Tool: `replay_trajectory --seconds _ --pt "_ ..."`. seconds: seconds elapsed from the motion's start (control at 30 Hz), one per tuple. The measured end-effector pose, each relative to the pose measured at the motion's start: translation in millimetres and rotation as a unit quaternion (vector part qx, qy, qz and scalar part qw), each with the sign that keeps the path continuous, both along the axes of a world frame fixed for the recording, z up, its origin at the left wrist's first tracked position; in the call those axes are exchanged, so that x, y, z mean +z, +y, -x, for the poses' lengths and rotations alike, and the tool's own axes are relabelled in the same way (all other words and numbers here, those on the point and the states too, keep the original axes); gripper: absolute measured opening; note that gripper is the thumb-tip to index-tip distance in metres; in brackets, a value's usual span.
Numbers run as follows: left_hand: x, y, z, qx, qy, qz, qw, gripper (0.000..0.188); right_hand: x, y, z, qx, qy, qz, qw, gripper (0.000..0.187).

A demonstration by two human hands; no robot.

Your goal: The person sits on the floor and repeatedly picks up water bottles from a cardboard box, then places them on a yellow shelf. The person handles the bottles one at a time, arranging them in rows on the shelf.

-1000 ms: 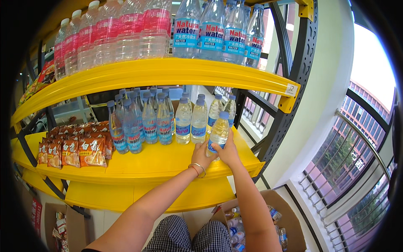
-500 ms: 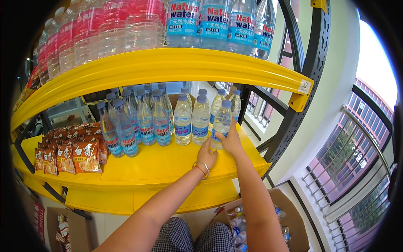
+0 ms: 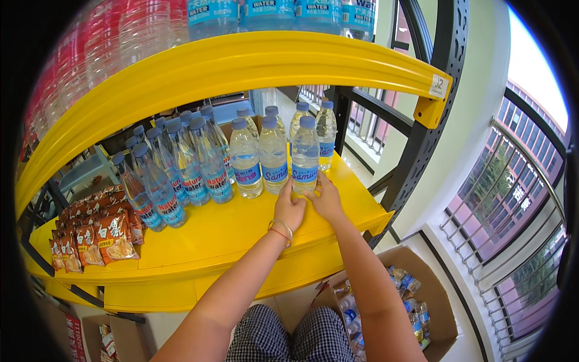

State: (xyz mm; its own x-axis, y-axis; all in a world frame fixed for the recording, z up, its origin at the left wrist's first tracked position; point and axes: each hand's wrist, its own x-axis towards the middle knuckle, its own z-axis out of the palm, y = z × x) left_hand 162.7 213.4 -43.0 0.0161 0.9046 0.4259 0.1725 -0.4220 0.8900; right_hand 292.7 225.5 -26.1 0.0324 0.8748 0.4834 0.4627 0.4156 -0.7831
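Observation:
A clear water bottle (image 3: pixel 305 155) with a blue label and blue cap stands upright at the front right of the yellow shelf (image 3: pixel 235 235). My left hand (image 3: pixel 290 210), a bangle and red string at its wrist, holds the bottle's lower left side with its fingertips. Against the lower right side are the fingers of my right hand (image 3: pixel 327 199), partly hidden by the bottle. Just left stand two matching bottles, a middle one (image 3: pixel 273 158) and an outer one (image 3: pixel 245 160). More of the same kind, such as a rear bottle (image 3: pixel 327 130), stand behind.
Slimmer tapered bottles (image 3: pixel 196 172) and orange snack packets (image 3: pixel 114 238) fill the shelf's left. A yellow beam (image 3: pixel 241 57) with bottles above crosses overhead. At right rises a dark post (image 3: pixel 416 151). Below, a cardboard box (image 3: pixel 443 308) holds loose bottles.
My right hand has slid down from the bottle's side to its base, and my left hand has come up against it. The bottle's label now faces me more fully. The view has shifted.

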Motion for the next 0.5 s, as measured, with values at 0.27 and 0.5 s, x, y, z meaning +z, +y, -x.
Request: replay_trajectory --seconds 0.27,0.5 --pt "5.2 -2.1 -0.1 0.008 0.025 0.002 1.0 0.065 4.8 4.8 7.4 0.031 0.126 -0.022 0.991 0.068" --pt "10.0 -3.6 -1.4 -0.015 0.033 0.019 0.999 0.064 -3.8 25.2 5.5 -0.023 0.055 -0.033 0.998 0.068"
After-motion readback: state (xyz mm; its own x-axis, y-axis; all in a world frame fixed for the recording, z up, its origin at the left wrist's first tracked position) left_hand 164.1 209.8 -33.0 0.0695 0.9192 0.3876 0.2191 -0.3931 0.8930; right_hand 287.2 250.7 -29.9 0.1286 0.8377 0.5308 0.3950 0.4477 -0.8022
